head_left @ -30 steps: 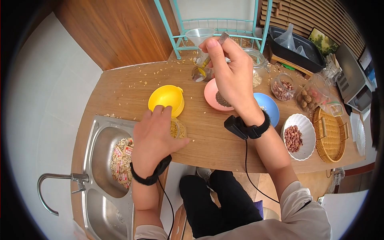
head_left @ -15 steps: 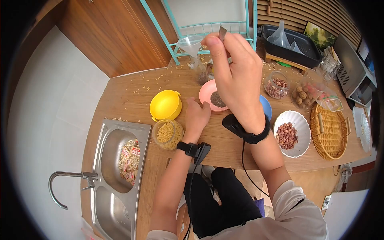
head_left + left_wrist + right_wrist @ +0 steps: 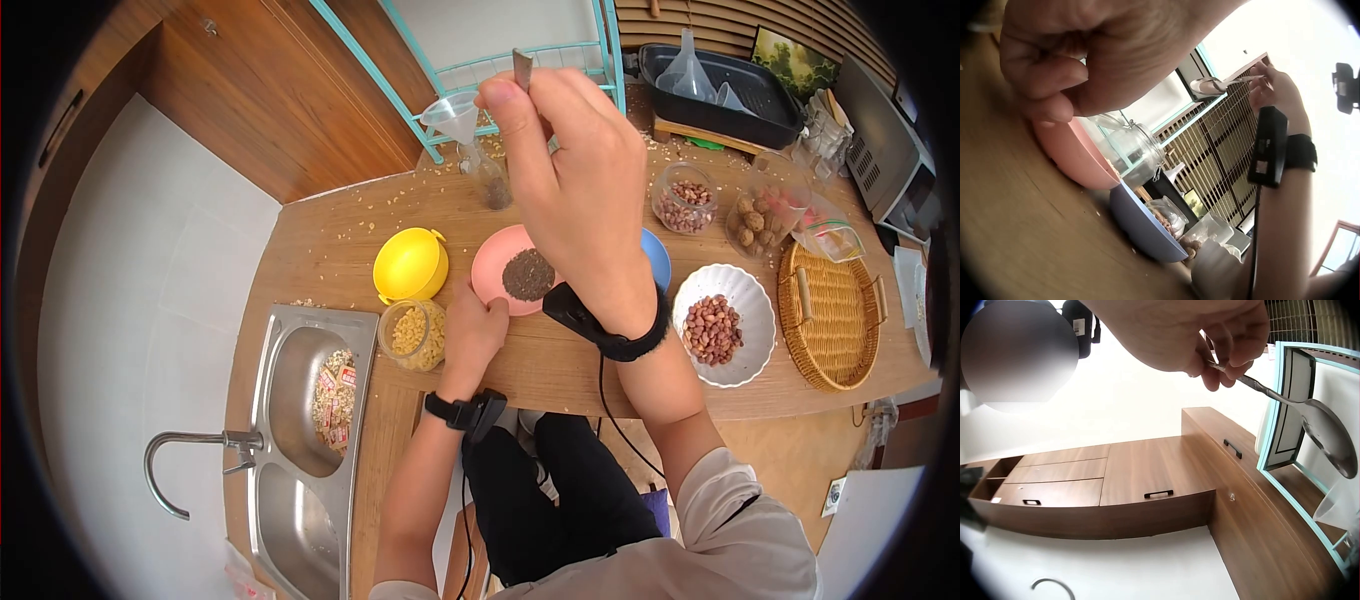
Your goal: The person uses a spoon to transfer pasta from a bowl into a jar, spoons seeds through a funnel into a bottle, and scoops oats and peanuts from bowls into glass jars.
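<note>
My left hand [image 3: 474, 328] grips the near-left rim of a pink bowl [image 3: 490, 262] holding a heap of small dark seeds. In the left wrist view, its thumb and curled fingers pinch the rim. My right hand [image 3: 583, 175] is raised above the counter and pinches a metal spoon by its handle [image 3: 522, 68]. The right wrist view shows the spoon's bowl [image 3: 1329, 434] sticking out past the fingers. Behind the pink bowl stands a clear bottle [image 3: 487, 182] with dark contents, a clear funnel [image 3: 455, 116] in its mouth. Beneath the right wrist, a blue bowl [image 3: 656, 262] is mostly hidden.
Left of the pink bowl are a yellow bowl [image 3: 411, 262] and a jar of yellow pasta [image 3: 415, 335], beside the sink [image 3: 290, 320]. To the right stand a white fluted bowl of peanuts [image 3: 762, 340], a wicker tray [image 3: 830, 315] and jars of nuts [image 3: 686, 200]. A turquoise rack [image 3: 425, 140] stands behind.
My left hand left the pasta jar, moved right to the pink bowl and drew it left and nearer. The right hand stays raised with the spoon.
</note>
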`<state>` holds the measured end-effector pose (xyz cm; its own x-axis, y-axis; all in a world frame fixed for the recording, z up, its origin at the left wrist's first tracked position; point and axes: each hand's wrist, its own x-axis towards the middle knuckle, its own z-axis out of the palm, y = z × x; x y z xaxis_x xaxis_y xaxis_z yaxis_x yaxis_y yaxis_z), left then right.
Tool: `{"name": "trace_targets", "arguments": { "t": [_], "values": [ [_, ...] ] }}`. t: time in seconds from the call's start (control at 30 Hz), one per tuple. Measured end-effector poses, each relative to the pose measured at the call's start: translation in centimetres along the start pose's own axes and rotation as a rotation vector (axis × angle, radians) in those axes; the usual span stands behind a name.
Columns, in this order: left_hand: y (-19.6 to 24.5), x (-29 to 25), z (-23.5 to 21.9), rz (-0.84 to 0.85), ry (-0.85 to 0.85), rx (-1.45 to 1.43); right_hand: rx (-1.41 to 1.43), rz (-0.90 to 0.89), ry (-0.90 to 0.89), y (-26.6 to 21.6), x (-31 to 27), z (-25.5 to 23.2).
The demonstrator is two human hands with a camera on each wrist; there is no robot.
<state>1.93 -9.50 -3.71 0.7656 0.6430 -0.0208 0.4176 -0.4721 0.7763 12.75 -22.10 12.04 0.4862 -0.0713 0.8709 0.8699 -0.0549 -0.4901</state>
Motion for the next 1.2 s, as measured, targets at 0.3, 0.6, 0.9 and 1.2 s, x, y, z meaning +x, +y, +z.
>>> {"name": "trace_targets", "arguments": {
  "t": [0.3,0.6,0.9,1.2],
  "values": [
    [-2.4,-1.8,-1.4,0.078,-0.009,0.184,0.059,-0.039,-0.01,-1.2,-0.4,-0.6],
    [-0.1,-1.1,-0.5,-0.144,-0.046,-0.279,0.05,-0.047,-0.062,-1.9,-0.7,-1.3],
    [2.6,0.0,-0.4,-0.173,-0.156,-0.197,0.068,0.004,-0.055,-1.8,-0.2,-2.1],
    [5.1,13.2,-5.9,0.305,0.114,0.043,0.087,0.008,0.0,-1.1,0.0,-1.9]
  ]
}}
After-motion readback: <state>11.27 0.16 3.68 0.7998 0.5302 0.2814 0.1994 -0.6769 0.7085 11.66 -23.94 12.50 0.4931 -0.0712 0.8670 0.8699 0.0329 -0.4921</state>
